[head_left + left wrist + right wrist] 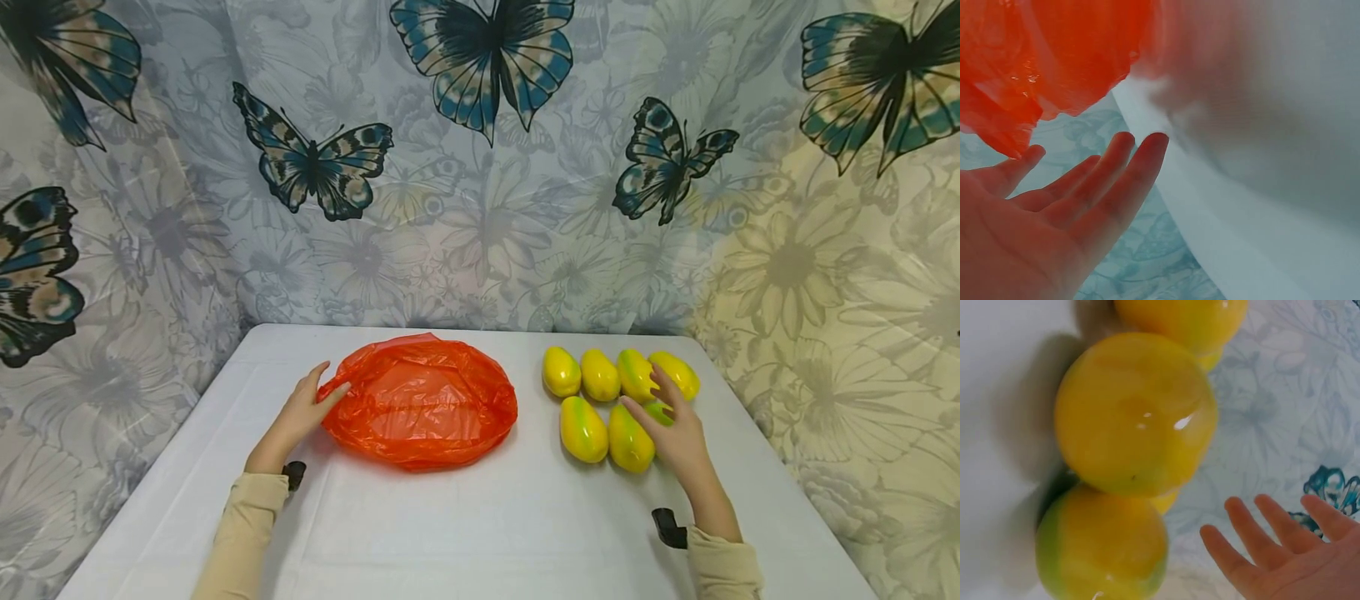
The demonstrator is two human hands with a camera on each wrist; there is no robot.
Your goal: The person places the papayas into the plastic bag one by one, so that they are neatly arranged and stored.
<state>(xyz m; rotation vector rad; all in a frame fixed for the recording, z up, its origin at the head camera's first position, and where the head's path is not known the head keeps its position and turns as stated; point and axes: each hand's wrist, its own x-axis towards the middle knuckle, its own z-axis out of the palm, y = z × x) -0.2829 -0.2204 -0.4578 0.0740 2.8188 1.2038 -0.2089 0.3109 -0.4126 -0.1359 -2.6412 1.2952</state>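
At the left of the head view, the left hand [300,412] lies on the white table [480,533] with its fingers straight and loose, the fingertips touching the left edge of the orange plastic bag [422,402]. The left wrist view shows the same: palm [1029,237] flat and open, fingers together, the bag's crinkled rim [1041,62] just above them and nothing gripped. The bag sits left of centre, puffed into a low mound; through the thin plastic no fruit shows, though I cannot be sure of its far side.

Right of centre lie the yellow mangoes [600,375] in two rows, some tinged green, touching one another. The right hand [675,433] hovers over or rests on the right end of the front row, fingers spread and straight; in the right wrist view the fingers [1272,531] stand clear of the nearest mango [1135,412], so nothing is clasped.

Judging by this, bagging has hardly begun: every visible mango is on the table, and the bag is not yet held open.
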